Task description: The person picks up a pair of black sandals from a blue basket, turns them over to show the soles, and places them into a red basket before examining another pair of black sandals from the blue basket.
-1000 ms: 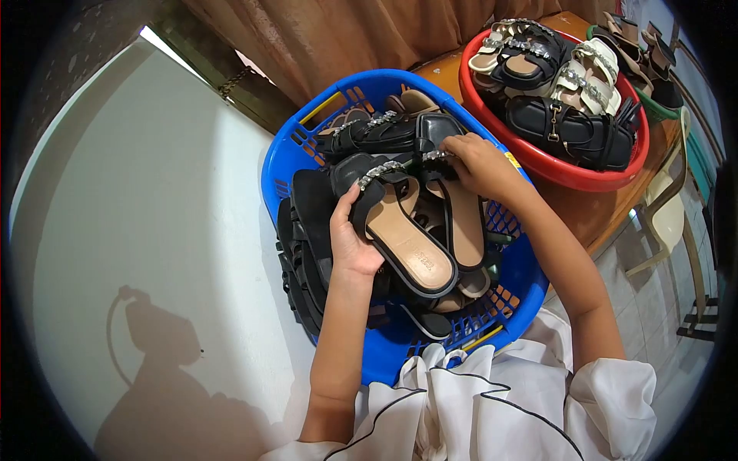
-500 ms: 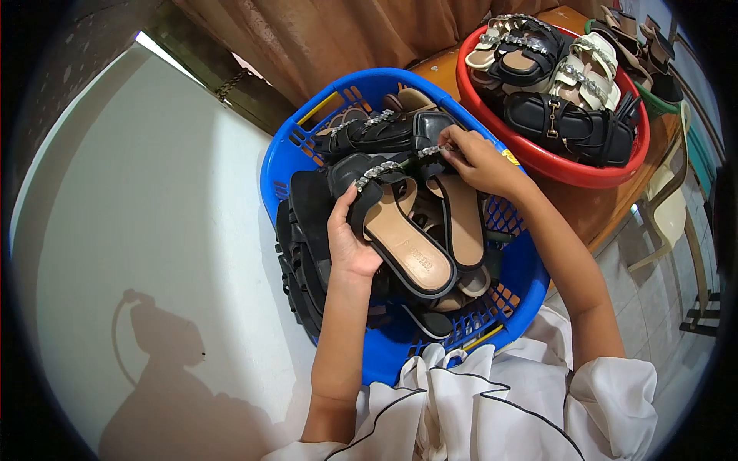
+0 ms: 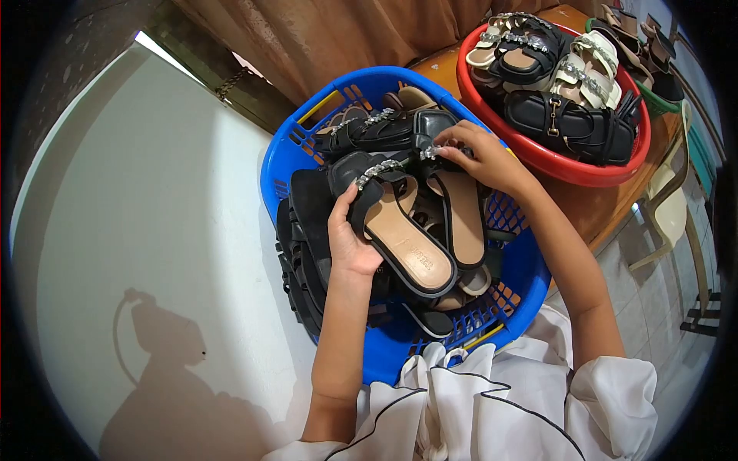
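Observation:
My left hand (image 3: 352,242) is closed around the side of a black slide sandal (image 3: 411,247), its thumb on the strap beside a row of clear stones. The tan insole faces up and bears faint lettering. Just right of it lies the matching black sandal (image 3: 466,219), also with a stone-trimmed strap. My right hand (image 3: 488,157) grips that strap with thumb and fingers, partly covering it. Both sandals are over a blue plastic basket (image 3: 538,269) filled with more dark footwear. A black pair with stones (image 3: 369,132) lies near the basket's far side.
A red basin (image 3: 642,154) of black and cream sandals stands on a wooden table (image 3: 596,219) at the right. Behind it is a green container (image 3: 657,104) with more shoes. A pale chair (image 3: 665,203) stands far right, a white panel (image 3: 146,207) left, a brown curtain (image 3: 338,38) behind.
My right hand's fingers have shifted slightly left along the stone-trimmed strap and its wrist has lifted a little. The left hand and its sandal have stayed in place.

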{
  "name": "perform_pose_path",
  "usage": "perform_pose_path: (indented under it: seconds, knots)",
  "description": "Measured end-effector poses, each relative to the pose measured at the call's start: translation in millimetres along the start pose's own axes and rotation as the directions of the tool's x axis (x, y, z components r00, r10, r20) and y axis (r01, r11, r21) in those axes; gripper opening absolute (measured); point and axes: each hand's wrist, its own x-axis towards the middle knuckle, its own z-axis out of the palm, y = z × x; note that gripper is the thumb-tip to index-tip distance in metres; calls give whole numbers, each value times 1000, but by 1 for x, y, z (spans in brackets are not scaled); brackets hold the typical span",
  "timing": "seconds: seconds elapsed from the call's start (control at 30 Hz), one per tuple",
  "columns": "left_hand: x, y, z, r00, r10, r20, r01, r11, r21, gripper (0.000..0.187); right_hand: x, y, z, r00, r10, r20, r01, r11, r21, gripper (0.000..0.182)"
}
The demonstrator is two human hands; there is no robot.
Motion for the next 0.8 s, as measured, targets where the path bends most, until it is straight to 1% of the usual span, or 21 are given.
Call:
perform_pose_path:
  seconds: [0.03,0.13,0.2,0.23,0.33,0.37,0.43,0.53,0.63,0.67,0.73,0.8]
  knots:
    - [0,0,0,1000,-1,-1,1,1000,-3,34,0,-1,0,999,1,-37,-1,1000,-21,19]
    - [0,0,0,1000,4,8,-4,1000,4,34,-3,-6,-3,973,152,-173,-175,976,-127,21]
    - [0,-1,1,1000,10,12,-11,1000,3,34,-9,-12,-8,932,340,-124,-360,907,-221,25]
    - [1,-1,0,1000,15,8,-15,1000,-1,34,-12,-17,-10,897,429,-106,-442,856,-268,28]
    - [-1,-1,0,1000,10,9,-10,1000,-2,34,-19,-39,-16,784,619,44,-568,745,-348,41]
    - [-1,-1,1,1000,5,14,-5,1000,0,34,-19,-37,-16,752,646,130,-574,739,-352,47]
    - [1,-1,0,1000,-2,4,2,1000,-12,34,-20,-32,-15,668,682,297,-583,728,-361,59]
    - [1,0,0,1000,-3,7,3,1000,-16,33,-24,-27,-11,721,609,330,-487,784,-385,71]
    - [3,0,-4,1000,14,26,-13,1000,-19,38,-26,-26,-9,796,525,302,-408,833,-373,71]
    - [3,0,-5,999,23,33,-22,1000,-21,41,-25,-24,-8,800,528,287,-419,832,-363,70]
    - [2,-1,-4,998,60,17,-59,998,-28,39,-21,-17,-5,807,532,256,-440,831,-340,71]
    - [0,-1,-2,995,96,4,-96,995,-36,37,-22,-12,-3,822,517,237,-423,834,-353,66]
